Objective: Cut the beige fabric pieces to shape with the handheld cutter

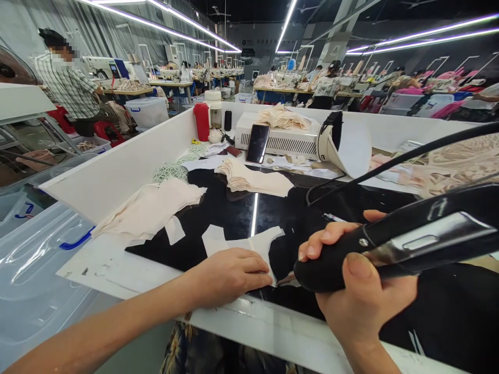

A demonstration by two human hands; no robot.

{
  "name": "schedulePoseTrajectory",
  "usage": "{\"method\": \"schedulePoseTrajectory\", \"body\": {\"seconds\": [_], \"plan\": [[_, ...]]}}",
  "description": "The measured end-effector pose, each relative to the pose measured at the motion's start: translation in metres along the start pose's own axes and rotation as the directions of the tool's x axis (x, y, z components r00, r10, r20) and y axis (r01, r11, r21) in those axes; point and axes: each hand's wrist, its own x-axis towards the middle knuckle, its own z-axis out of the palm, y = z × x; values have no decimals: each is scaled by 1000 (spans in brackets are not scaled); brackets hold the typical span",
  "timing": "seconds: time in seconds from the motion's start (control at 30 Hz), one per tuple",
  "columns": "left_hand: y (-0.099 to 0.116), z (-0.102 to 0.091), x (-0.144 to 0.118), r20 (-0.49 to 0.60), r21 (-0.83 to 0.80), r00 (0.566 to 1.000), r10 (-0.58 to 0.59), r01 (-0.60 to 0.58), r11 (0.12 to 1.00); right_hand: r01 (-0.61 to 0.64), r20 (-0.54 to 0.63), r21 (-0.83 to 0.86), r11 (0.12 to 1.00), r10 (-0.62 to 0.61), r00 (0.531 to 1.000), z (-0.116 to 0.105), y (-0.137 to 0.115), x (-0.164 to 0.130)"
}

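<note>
Landmark: black sheet (290, 215), lying on the white worktop (105, 262).
Pale cut piece: on the black sheet, at its near edge (257, 243).
Left hand (237, 275): fingers held together, pressing down on the pale cut piece; cannot tell whether the thumb pinches it.
Right hand (358, 280): wrapped around a black handheld tool (393, 249) above the black sheet's right half; tool's metal tip just beside the piece's corner, contact not determinable.
Pale stacks: one (156, 205) overlapping the black sheet's left end, one (257, 179) on its far part.
Phone (258, 144): beyond the black sheet, leaning on a vented white box (280, 136); screen dark.
Writing: back-wall characters (275, 41) and pillar sign (335, 50), far beyond the black sheet; both too small to read.
</note>
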Motion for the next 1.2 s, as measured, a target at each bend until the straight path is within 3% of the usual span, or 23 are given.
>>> {"method": "schedulePoseTrajectory", "body": {"seconds": [0.63,1.2], "plan": [[0,3,-1,-6,1,1000,-26,26,1000,20,-37,-23,1000,-21,999,5,-2,5],[1,4,0,-2,-22,999,-36,36,999,18,2,-8,1000,-18,1000,5,-1,2]]}}
